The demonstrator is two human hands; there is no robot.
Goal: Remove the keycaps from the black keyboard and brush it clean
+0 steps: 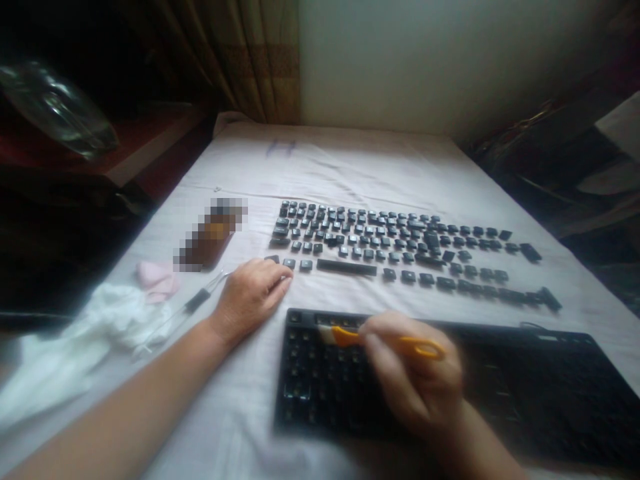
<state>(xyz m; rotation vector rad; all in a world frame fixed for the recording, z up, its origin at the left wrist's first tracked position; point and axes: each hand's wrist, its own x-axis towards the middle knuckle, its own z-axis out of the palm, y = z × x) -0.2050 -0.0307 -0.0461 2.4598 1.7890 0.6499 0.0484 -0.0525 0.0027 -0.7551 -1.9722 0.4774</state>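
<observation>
A black keyboard frame (525,393) with its keycaps off lies on the white cloth (350,167) near me. My right hand (415,380) is closed on an orange-handled brush (385,341) whose bristles touch the frame's upper left part. My left hand (253,293) rests palm down on the cloth just left of the frame, fingers loosely curled, holding nothing. Several loose black keycaps (400,243) lie in rows beyond the frame, with a long space bar (347,267) among them.
A dark brown bottle (210,237) lies left of the keycaps. A pink item (157,279), a thin black-handled tool (200,299) and crumpled white cloth (100,320) lie at the left. A curtain (250,60) and wall stand behind; dark furniture flanks both sides.
</observation>
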